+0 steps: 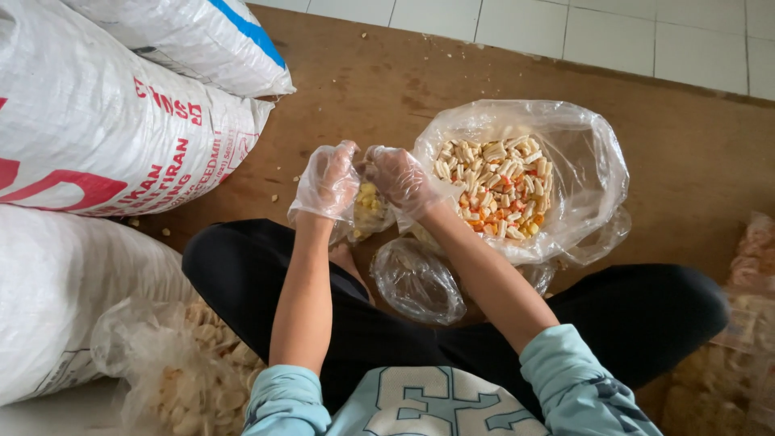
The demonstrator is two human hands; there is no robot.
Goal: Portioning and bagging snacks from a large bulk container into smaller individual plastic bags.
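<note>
I sit cross-legged on a brown floor mat. My left hand [327,182] and my right hand [400,179], both in thin clear plastic gloves, meet above my knee and hold a small clear bag of yellowish crackers [369,211] between them. The fingers of both hands pinch the bag's top. Just right of my hands a large open clear bag [593,173] holds several cream, orange and yellow stick-shaped crackers [496,187]. An empty crumpled clear bag [416,282] lies by my legs.
Big white woven sacks [97,121] are stacked at the left. A clear bag of pale crackers [182,371] lies at lower left, more packed snack bags [747,323] at the right edge. White floor tiles [613,28] run along the top.
</note>
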